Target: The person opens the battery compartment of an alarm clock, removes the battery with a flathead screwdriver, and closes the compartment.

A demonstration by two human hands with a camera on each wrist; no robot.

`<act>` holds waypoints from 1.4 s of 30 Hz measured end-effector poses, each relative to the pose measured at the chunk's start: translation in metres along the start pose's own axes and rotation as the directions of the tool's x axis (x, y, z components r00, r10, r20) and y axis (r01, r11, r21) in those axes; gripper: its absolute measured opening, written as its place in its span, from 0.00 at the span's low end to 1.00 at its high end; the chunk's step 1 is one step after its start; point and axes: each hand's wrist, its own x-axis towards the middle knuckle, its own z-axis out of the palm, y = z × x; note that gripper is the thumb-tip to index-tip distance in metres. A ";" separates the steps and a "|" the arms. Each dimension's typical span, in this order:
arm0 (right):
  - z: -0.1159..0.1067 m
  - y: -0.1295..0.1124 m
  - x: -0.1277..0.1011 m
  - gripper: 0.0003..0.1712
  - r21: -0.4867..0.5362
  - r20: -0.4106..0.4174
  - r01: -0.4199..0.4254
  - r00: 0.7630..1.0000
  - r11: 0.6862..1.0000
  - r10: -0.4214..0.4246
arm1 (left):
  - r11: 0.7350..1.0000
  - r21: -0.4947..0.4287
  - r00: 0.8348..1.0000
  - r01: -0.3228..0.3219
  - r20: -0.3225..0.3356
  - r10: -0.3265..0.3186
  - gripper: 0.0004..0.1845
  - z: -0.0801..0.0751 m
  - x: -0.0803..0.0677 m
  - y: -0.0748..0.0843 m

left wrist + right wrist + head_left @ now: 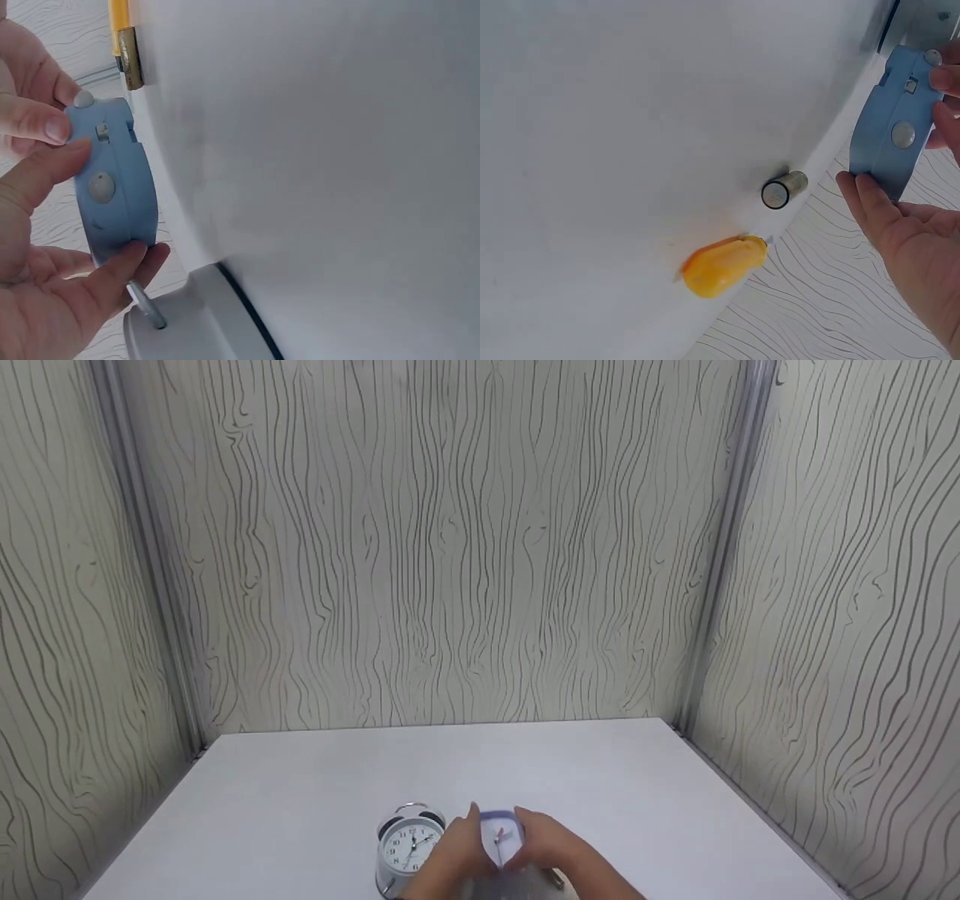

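Both hands hold a small light-blue clock [501, 847] with a white dial, raised near the table's front edge. My left hand [456, 851] grips one side of its case, thumb and fingertips on the rim. On the opposite side my right hand [547, 840] grips it too, with fingers under the edge in the right wrist view. The blue case [116, 180] shows round grey knobs and a small slot along its rim. A silver twin-bell alarm clock [409, 847] stands upright just beside the left hand.
A battery [795, 182] lies on the white table [300, 802] near the right hand. Next to it is a yellow, handle-like object [724, 268]. Wood-grain panels [450, 547] enclose the table at the back and both sides.
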 end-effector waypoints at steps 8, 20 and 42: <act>-0.004 -0.007 -0.004 0.57 -0.033 -0.006 0.046 0.999 0.998 -0.046 | 0.998 0.027 0.998 -0.059 -0.013 0.059 0.55 -0.005 -0.003 -0.001; 0.004 -0.013 -0.003 0.66 -0.106 -0.013 0.034 0.999 0.994 -0.036 | 0.994 0.084 0.997 -0.062 -0.048 0.067 0.60 -0.004 -0.009 0.002; 0.003 -0.003 -0.008 0.60 0.251 -0.099 0.083 0.993 0.965 -0.059 | 0.972 -0.164 0.978 -0.166 -0.152 0.142 0.61 -0.040 -0.029 -0.006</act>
